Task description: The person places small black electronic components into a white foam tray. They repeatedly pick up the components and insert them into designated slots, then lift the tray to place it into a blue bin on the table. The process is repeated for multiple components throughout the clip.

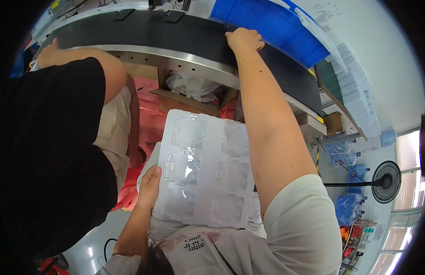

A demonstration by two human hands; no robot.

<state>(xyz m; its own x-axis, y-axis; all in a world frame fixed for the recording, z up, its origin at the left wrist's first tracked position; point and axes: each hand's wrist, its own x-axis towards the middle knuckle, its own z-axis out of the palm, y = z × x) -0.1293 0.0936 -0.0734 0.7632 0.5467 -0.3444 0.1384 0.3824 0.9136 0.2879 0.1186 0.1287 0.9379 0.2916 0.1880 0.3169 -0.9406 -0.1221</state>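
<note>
My left hand (150,183) is closed on the left edge of a white translucent plastic blister tray (208,172), which leans upright against my body. Its moulded pockets run in columns, and no part shows in those I can see. My right arm stretches forward over the black conveyor belt (198,36). At the belt's far side my right hand (244,40) has its fingers curled, beside a blue plastic bin (276,27). Something dark shows by the fingertips, too hidden to name. Flat black rectangular pieces (175,17) lie on the belt to the left of that hand.
A co-worker in a black shirt (61,146) stands close on my left, one hand (48,54) at the belt. Under the belt is a cardboard box (187,101) with crumpled plastic. Stacked white trays (357,87) and a black fan (386,182) are at the right.
</note>
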